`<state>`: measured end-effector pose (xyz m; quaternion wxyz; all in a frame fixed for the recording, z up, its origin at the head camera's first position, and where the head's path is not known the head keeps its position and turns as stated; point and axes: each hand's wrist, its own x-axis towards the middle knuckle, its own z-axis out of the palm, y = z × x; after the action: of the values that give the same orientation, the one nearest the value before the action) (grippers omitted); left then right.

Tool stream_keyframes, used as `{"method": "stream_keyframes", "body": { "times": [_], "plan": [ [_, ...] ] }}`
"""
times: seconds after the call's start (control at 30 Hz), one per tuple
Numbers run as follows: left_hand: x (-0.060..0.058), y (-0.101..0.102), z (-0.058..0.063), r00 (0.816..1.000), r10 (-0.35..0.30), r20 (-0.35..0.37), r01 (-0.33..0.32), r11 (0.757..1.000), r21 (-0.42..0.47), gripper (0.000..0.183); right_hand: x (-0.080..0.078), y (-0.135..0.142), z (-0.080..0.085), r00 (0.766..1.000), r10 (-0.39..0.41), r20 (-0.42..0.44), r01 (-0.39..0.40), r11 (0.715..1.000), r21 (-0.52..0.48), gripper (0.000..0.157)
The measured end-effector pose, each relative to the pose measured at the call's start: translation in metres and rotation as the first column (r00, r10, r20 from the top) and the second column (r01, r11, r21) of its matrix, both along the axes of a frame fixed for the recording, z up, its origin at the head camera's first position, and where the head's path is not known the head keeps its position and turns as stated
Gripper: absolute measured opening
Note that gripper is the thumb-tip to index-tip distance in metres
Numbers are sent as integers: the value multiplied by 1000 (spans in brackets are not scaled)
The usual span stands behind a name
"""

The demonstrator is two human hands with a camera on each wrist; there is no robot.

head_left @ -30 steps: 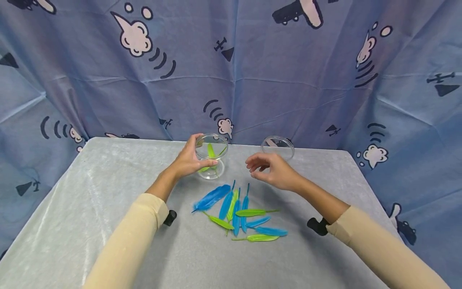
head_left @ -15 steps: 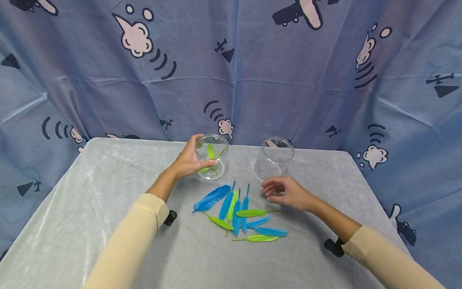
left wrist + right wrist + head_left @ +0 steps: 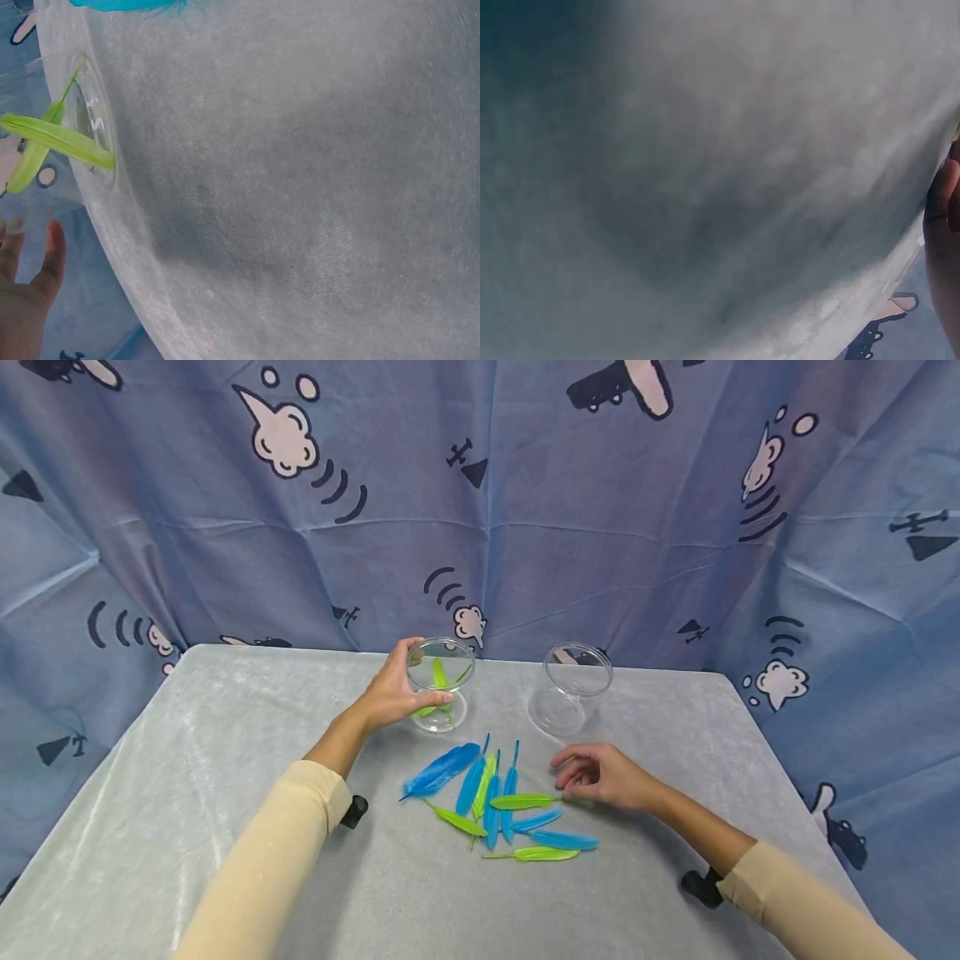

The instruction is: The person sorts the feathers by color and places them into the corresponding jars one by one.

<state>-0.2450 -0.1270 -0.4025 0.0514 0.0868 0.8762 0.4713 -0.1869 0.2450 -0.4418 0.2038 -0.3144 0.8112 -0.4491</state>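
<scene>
My left hand [image 3: 396, 689] grips a clear cup [image 3: 441, 672] at the back of the table, thumb in front and fingers round its side. Bright green feathers [image 3: 56, 140] stand crossed inside that cup, seen in the left wrist view. Low over the table, my right hand [image 3: 609, 777] has loosely bent fingers, with a gap between thumb and index finger. Its thumb is at the quill end of a green feather [image 3: 523, 802]; contact cannot be made out. Blue feathers [image 3: 441, 770] and other green ones lie in a loose group before the hands.
A second clear cup [image 3: 558, 706] stands at the back right, beyond my right hand. The table [image 3: 247, 760] has a pale grey cloth, and a blue printed curtain [image 3: 480, 543] hangs close behind its back edge. Black wrist cameras [image 3: 702, 888] sit under the cuffs.
My right hand has moved down and to the right, away from the second cup, to the green feather's quill end. The left hand and its cup have stayed in place.
</scene>
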Motion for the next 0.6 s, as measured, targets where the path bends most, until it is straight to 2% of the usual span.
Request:
{"method": "stream_keyframes", "body": {
  "times": [0.23,0.6],
  "plan": [
    [0,1,0,1000,-1,1,1,1000,2,102,4,1,-6,999,-45,-17,46,998,33,33],
    [1,1,1,1000,0,7,0,1000,3,104,7,1,-10,994,-55,-98,61,996,65,31]
  ]
}}
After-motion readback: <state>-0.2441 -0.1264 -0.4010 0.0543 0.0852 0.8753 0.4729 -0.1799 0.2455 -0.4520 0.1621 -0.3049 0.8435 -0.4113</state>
